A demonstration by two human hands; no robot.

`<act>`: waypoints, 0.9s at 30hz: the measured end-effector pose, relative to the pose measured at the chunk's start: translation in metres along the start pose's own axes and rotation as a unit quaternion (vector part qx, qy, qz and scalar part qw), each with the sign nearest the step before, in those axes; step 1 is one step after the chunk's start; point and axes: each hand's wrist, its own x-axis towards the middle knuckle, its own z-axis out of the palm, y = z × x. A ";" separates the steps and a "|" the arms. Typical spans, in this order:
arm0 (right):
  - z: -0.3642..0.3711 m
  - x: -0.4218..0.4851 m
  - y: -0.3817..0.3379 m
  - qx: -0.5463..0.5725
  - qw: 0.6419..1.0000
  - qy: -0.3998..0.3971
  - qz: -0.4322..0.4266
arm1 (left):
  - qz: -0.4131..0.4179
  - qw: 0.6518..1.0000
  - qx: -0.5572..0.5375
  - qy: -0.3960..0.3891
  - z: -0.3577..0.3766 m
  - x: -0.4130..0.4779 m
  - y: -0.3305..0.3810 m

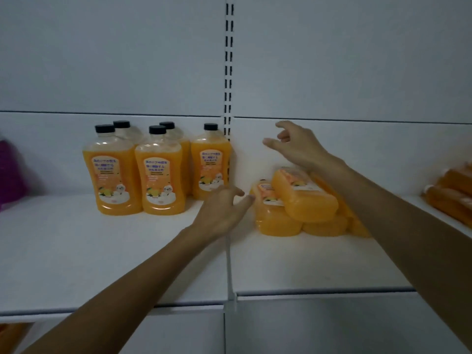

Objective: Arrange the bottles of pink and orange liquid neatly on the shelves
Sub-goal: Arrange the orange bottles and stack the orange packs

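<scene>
Head view: five upright orange bottles [158, 175], black-capped, stand on the white shelf [102, 251], left of the slotted post [229, 72]. Right of it, a pile of orange bottles [304, 203] lies on its sides. The left hand [221, 213], fingers spread and released, is just beside the pile's left end. The right hand [298, 146], fingers loosely open, hovers above the pile, grasping nothing. A pink item [10, 172] shows at the left edge.
</scene>
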 end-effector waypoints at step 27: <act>-0.001 -0.025 0.019 0.399 0.905 -0.009 0.150 | -0.028 0.929 -0.358 0.084 0.037 0.001 0.080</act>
